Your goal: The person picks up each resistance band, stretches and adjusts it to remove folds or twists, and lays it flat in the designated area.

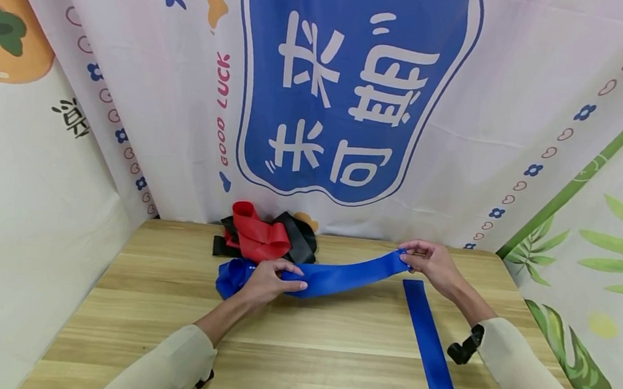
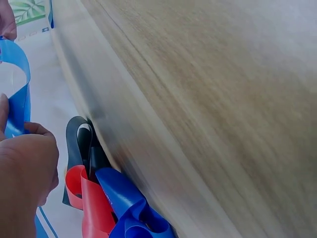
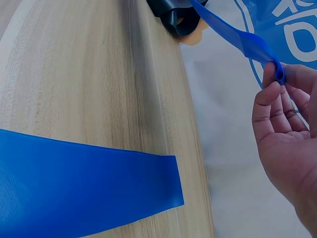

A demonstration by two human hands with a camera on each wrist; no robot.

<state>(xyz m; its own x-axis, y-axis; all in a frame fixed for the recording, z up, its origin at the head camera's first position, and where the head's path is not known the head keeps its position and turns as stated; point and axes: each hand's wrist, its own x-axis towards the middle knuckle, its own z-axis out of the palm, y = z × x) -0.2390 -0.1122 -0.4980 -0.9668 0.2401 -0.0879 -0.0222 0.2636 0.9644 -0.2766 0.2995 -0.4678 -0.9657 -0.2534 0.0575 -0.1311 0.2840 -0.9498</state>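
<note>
A flat blue resistance band [image 1: 354, 280] is stretched between the two hands above the table. My right hand [image 1: 432, 264] pinches one end of it between thumb and fingertips; in the right wrist view that end looks curled into a small roll [image 3: 280, 75]. My left hand [image 1: 269, 280] holds the band farther along, thumb in front and fingers behind. Just left of that hand lies a bunched blue part [image 1: 232, 276], also seen as a crumpled blue loop [image 2: 130, 201] in the left wrist view. Whether it joins the held band is hidden by the hand.
Behind the left hand, a red band [image 1: 258, 233] and black bands [image 1: 299, 240] lie loosely heaped against the back curtain. A second length of blue band [image 1: 433, 353] lies flat on the wooden table [image 1: 331, 351], running toward the near edge, left of the right forearm.
</note>
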